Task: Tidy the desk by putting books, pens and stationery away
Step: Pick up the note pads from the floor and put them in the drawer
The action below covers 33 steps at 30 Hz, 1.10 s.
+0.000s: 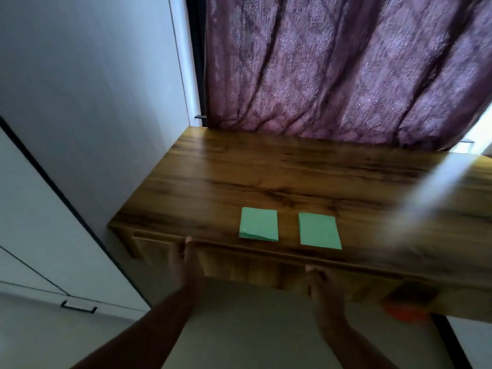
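Two stacks of green note paper lie side by side near the front edge of the wooden desk (239, 171): the left stack (258, 223) and the right stack (319, 230). My left hand (187, 258) reaches up in front of the desk, its straight fingers touching the top edge of the drawer front (239, 265) left of the stacks. My right hand (320, 287) is lower, with its fingertips against the drawer front below the right stack. Neither hand holds anything. The picture is blurred.
A purple patterned curtain (346, 70) hangs behind the desk. A white wardrobe with a black handle (78, 307) stands at the left. A blurred orange thing (404, 312) shows under the desk's right end. A pale streak (439, 187) crosses the desk's right side.
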### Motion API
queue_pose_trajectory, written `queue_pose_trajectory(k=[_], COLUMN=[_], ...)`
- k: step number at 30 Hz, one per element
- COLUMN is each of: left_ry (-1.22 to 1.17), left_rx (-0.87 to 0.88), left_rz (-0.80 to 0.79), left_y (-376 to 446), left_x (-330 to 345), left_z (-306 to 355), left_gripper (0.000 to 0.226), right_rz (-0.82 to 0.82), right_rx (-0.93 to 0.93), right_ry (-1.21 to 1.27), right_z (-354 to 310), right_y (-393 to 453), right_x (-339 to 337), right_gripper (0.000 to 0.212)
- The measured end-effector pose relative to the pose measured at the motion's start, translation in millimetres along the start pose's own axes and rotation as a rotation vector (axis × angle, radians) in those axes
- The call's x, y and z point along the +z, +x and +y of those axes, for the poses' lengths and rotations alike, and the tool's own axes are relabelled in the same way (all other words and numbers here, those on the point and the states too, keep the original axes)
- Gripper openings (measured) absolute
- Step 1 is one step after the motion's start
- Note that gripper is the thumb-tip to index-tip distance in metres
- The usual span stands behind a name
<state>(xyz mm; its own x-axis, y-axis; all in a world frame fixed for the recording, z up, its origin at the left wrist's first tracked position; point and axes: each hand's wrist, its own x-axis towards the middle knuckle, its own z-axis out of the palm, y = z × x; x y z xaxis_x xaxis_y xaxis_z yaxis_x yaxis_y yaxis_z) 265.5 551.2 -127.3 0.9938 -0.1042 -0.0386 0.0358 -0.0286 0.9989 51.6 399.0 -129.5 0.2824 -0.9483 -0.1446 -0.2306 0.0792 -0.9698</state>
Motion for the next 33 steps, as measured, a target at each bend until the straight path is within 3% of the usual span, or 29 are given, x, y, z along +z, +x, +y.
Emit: queue_pose_trajectory(k=[1,3,6,9,11,14,18,24,27,30,31,33], left_ry=[-0.106,-0.333,-0.434,-0.452,-0.553,-0.660,-0.728,-0.645,-0.424,0.127,0.318,0.677], left_rx=[-0.245,-0.656,-0.860,-0.945,-0.995,-1.009,-1.008,-1.049,-1.062,-0.931,-0.766,-0.155], left_rz=[0.076,0.059,-0.013,-0.052,-0.084,-0.167,-0.143,-0.143,-0.204,-0.500,-0.620,-0.836], left_y=[3,7,16,22,24,28,26,18,0,-35,-43,-51], left_x=[-5,-13,-15,-12,-8,1,11,2,-18,-42,-50,-62], left_z=[-4,-8,-28,-60,-72,-85,-87,-88,-82,-52,-39,-19], left_gripper=[0.030,0.032,0.044,0.057,0.070,0.091,0.093,0.098,0.081,0.040,0.028,0.030], right_rz=[0.028,0.013,0.021,0.049,0.056,0.092,0.096,0.079,0.077,-0.058,-0.130,-0.205], right_rx=[0.221,0.605,0.843,0.875,0.852,0.815,0.798,0.809,0.866,0.805,0.639,0.075], right_ry=[0.135,0.421,0.742,0.862,0.901,0.991,1.057,1.051,0.845,0.305,0.049,-0.425], right_z=[11,22,35,51,59,61,67,77,75,49,36,13], right_y=[-3,-7,-5,3,9,15,15,5,-15,-43,-52,-63], right_x=[3,8,17,29,35,42,47,39,32,15,6,-16], right_gripper=[0.022,0.016,0.033,0.066,0.077,0.078,0.080,0.084,0.075,0.041,0.030,0.017])
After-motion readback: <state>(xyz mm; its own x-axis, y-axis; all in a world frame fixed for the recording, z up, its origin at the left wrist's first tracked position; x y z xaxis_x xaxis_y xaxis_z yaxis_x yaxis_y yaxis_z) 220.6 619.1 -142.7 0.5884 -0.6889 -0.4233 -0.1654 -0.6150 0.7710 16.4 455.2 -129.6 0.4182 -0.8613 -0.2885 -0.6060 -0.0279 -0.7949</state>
